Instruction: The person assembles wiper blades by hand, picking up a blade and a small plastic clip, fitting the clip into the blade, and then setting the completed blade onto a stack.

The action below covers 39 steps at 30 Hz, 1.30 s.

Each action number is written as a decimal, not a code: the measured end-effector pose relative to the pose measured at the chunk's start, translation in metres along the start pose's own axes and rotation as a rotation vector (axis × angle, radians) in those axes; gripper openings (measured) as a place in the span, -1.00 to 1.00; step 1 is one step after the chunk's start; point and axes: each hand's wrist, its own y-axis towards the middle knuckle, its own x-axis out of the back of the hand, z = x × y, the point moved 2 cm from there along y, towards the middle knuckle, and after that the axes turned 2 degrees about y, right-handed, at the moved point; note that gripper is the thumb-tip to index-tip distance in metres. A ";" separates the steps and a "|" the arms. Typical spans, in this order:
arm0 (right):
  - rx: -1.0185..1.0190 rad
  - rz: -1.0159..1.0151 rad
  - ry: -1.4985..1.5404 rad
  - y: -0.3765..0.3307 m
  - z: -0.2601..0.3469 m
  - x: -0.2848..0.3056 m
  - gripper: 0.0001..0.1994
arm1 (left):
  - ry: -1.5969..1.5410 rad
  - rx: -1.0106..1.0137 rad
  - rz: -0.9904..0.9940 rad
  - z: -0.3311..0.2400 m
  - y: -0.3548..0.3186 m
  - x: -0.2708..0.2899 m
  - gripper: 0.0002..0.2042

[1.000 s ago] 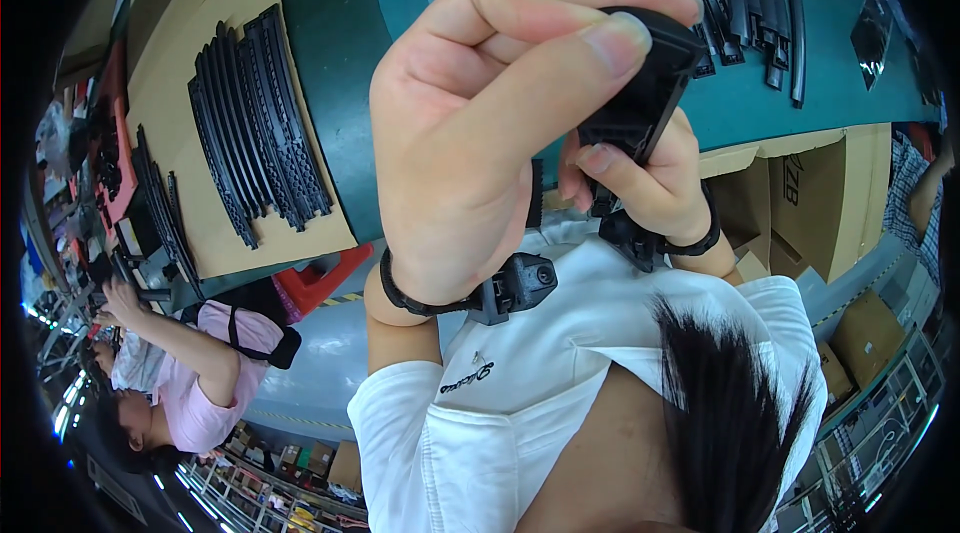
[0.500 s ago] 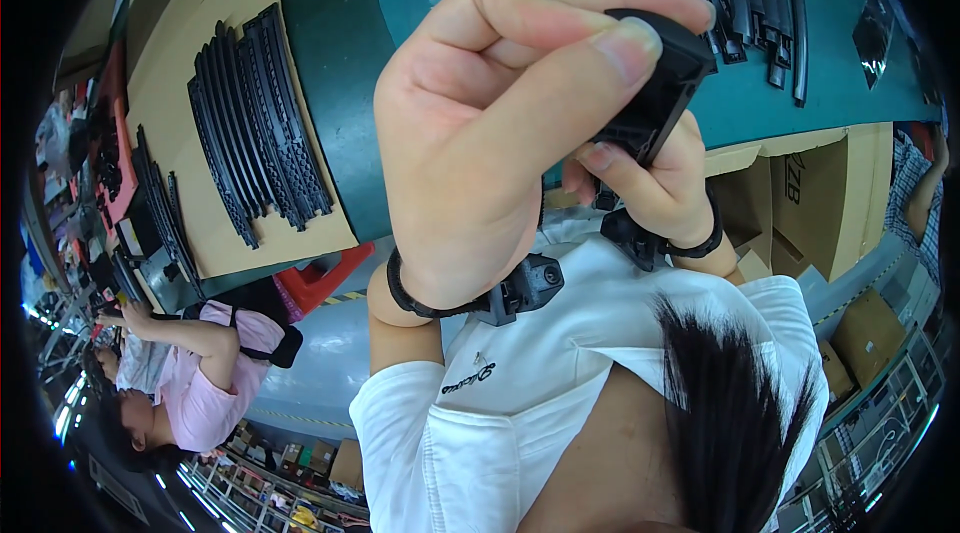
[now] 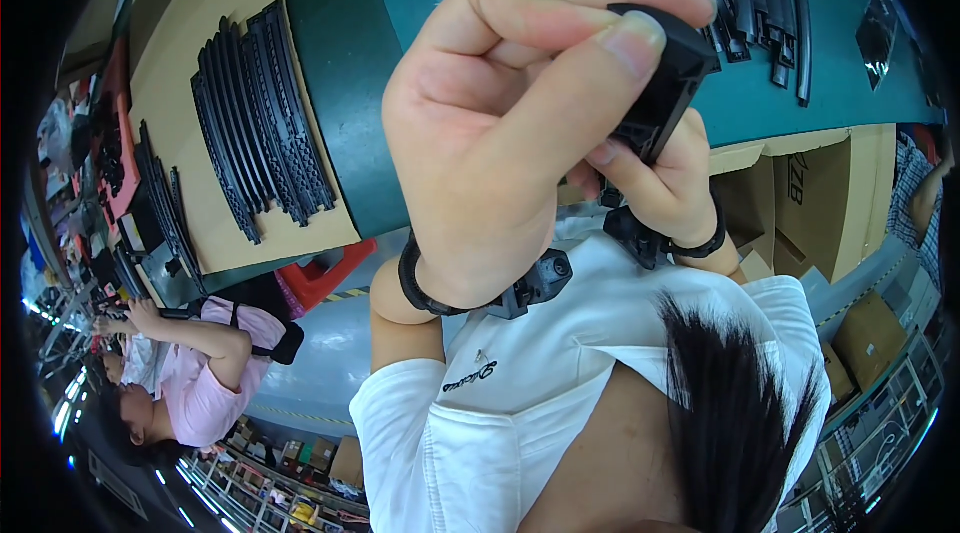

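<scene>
From where I stand, a green-topped workbench (image 3: 345, 83) runs across the room, its surface shiny under the light. Below it spreads a smooth grey-blue floor (image 3: 325, 358), marked by yellow-and-black striped tape (image 3: 350, 294). Behind, metal shelving (image 3: 265, 495) carries boxes and mixed small goods, and a brown carton (image 3: 867, 335) sits off to the right. Bright white strip lights (image 3: 70, 405) glare along the far left.

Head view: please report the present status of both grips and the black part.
Left grip: pinching black part, upper end. Right grip: holding lower end. In the way: left grip partly hides it.
</scene>
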 end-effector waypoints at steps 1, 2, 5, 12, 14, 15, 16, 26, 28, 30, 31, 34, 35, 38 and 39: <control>0.001 0.001 0.001 0.000 0.000 -0.001 -0.84 | -0.074 0.016 0.017 0.001 -0.001 0.000 -0.95; -0.005 0.014 0.058 0.000 0.001 -0.001 -0.84 | -0.148 0.032 0.035 0.002 -0.001 0.000 -0.95; -0.022 0.033 0.164 0.000 0.000 0.000 -0.82 | -0.231 0.088 0.100 0.004 -0.001 0.004 -0.97; -0.148 0.212 0.234 -0.001 0.002 0.000 -0.83 | -0.181 0.073 0.127 0.000 -0.002 0.003 -0.96; -0.131 0.173 0.257 -0.002 0.000 -0.002 -0.81 | -0.199 0.070 0.125 0.001 -0.001 0.001 -0.96; -0.114 0.136 0.281 -0.002 -0.002 -0.003 -0.78 | -0.208 0.069 0.124 0.001 -0.001 0.001 -0.95; -0.098 0.100 0.304 -0.002 -0.002 -0.003 -0.76 | -0.217 0.066 0.122 0.001 -0.001 0.000 -0.95; -0.165 0.159 0.281 -0.003 -0.002 -0.001 -0.79 | -0.212 0.077 0.126 0.003 -0.001 0.001 -0.95; -0.123 0.099 0.303 -0.003 -0.003 -0.002 -0.77 | -0.223 0.073 0.126 0.003 -0.001 0.002 -0.95; -0.124 0.099 0.302 -0.003 -0.003 -0.003 -0.77 | -0.245 0.066 0.128 0.003 -0.001 0.002 -0.95; -0.124 0.098 0.301 -0.003 -0.003 -0.003 -0.77 | -0.244 0.065 0.127 0.004 -0.001 0.002 -0.95; -0.112 0.088 0.285 -0.003 -0.003 -0.003 -0.77 | -0.249 0.058 0.122 0.004 -0.001 0.002 -0.95; -0.099 0.079 0.270 -0.003 -0.002 -0.002 -0.77 | -0.251 0.056 0.122 0.005 -0.001 0.002 -0.95; -0.079 0.068 0.250 -0.003 -0.003 -0.003 -0.77 | -0.255 0.049 0.118 0.005 -0.001 0.001 -0.94; -0.071 0.067 0.244 -0.002 -0.003 -0.003 -0.77 | -0.256 0.045 0.116 0.005 -0.002 0.001 -0.94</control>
